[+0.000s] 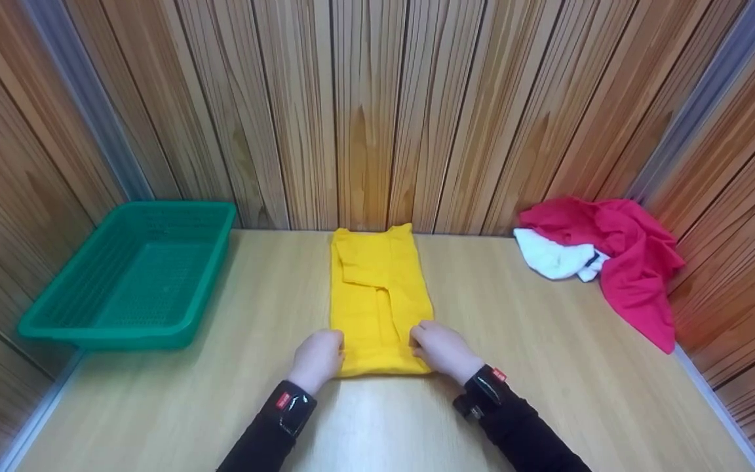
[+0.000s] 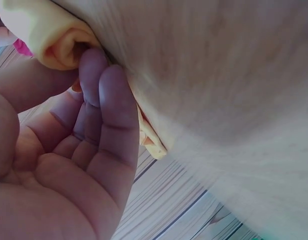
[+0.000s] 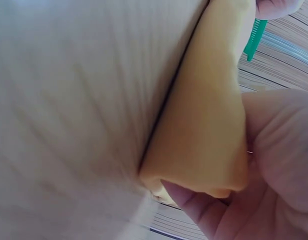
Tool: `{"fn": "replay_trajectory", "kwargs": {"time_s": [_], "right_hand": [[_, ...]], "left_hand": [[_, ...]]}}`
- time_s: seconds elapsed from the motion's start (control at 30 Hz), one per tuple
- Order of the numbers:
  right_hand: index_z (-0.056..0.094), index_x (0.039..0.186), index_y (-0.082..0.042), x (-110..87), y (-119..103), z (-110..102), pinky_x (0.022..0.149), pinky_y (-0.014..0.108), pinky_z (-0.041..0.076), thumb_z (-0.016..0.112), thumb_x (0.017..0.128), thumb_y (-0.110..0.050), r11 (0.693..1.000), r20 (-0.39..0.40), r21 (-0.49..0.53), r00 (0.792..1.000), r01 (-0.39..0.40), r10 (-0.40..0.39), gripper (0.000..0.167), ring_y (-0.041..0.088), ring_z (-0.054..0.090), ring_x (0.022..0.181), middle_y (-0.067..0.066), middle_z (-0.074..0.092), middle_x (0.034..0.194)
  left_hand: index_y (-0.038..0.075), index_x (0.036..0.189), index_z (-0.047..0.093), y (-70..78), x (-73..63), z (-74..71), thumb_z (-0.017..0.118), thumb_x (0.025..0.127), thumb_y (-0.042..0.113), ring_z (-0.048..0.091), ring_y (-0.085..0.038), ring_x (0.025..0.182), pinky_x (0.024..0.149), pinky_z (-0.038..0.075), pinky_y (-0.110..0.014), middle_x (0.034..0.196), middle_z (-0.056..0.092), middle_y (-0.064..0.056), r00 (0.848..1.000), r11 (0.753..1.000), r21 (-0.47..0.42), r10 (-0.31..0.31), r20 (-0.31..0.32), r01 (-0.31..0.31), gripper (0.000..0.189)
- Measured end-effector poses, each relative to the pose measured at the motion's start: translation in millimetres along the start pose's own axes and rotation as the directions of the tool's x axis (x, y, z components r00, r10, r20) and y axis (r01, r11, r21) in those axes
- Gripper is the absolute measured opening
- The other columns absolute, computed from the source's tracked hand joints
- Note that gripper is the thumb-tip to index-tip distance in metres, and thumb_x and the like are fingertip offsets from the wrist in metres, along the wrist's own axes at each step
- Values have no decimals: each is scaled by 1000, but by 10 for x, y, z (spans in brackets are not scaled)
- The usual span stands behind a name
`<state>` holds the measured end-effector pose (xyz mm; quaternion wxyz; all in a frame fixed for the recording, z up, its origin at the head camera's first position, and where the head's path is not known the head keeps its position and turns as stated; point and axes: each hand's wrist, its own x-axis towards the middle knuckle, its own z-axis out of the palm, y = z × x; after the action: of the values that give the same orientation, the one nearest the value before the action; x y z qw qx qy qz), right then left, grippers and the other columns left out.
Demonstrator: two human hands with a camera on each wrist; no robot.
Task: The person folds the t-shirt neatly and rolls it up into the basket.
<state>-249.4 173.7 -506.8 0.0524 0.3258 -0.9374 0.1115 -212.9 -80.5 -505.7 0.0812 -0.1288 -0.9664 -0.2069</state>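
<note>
A yellow shirt [image 1: 367, 262] lies on the table, narrowed into a long strip with a sleeve folded over its top. Its near end is turned over into a thick rolled band. My left hand [image 1: 318, 359] pinches the left end of this band; in the left wrist view the coiled end [image 2: 56, 37] sits between thumb and fingers. At the opposite end my right hand [image 1: 444, 351] grips the band, its thumb on one side and fingers tucked into the end of the roll [image 3: 199, 115].
To the left stands a green plastic basket [image 1: 210, 288] with nothing in it. A crumpled red garment [image 1: 639, 255] lies at the right by the wall, with a white cloth [image 1: 551, 255] partly under it. Wood-panelled walls [image 1: 367, 111] enclose the table [image 1: 272, 282] at back and sides.
</note>
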Motion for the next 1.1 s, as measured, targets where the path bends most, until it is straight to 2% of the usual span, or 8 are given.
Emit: {"fn": "replay_trajectory", "kwargs": {"time_s": [0.33, 0.6, 0.77, 0.9, 1.1], "right_hand": [[59, 83, -9, 14, 16, 14, 66, 40, 48, 75, 84, -9, 1000, -7, 2, 1000, -1, 1, 17, 24, 56, 74, 3, 53, 80], [59, 80, -9, -1, 5, 6, 63, 38, 48, 76, 82, -9, 998, -74, -45, 996, 54, -57, 18, 24, 55, 72, 3, 52, 78], [62, 83, -8, -29, -56, -40, 60, 38, 49, 75, 83, -10, 988, -168, -112, 978, 102, -120, 13, 24, 56, 71, 5, 55, 79], [67, 94, -6, -70, -147, -101, 68, 39, 51, 74, 85, -13, 980, -227, -152, 960, 132, -164, 14, 25, 59, 79, 6, 61, 86], [66, 113, 0, -185, -311, -161, 85, 42, 53, 76, 84, -15, 974, -179, -163, 966, 157, -185, 34, 30, 64, 97, 14, 67, 105]], "left_hand": [[7, 71, 55, 13, -14, 25, 71, 78, 0, 61, -30, 66, 56, 47, -42, 68, 57, -8, 998, 996, 78, 49, -33, -47, 18], [6, 69, 56, 25, -11, 35, 65, 76, -6, 58, -28, 62, 52, 46, -40, 68, 55, -8, 993, 990, 102, 101, -65, -94, 17], [7, 69, 57, 27, -6, 28, 66, 74, -5, 58, -27, 61, 52, 45, -39, 68, 55, -8, 992, 989, 107, 108, -68, -100, 16], [7, 69, 57, 24, -1, 20, 65, 74, -6, 57, -27, 62, 52, 46, -39, 68, 56, -9, 993, 991, 97, 103, -62, -96, 16], [7, 68, 56, 18, 3, 30, 65, 74, -6, 57, -27, 62, 53, 46, -39, 68, 56, -8, 994, 993, 83, 91, -52, -87, 17]]}}
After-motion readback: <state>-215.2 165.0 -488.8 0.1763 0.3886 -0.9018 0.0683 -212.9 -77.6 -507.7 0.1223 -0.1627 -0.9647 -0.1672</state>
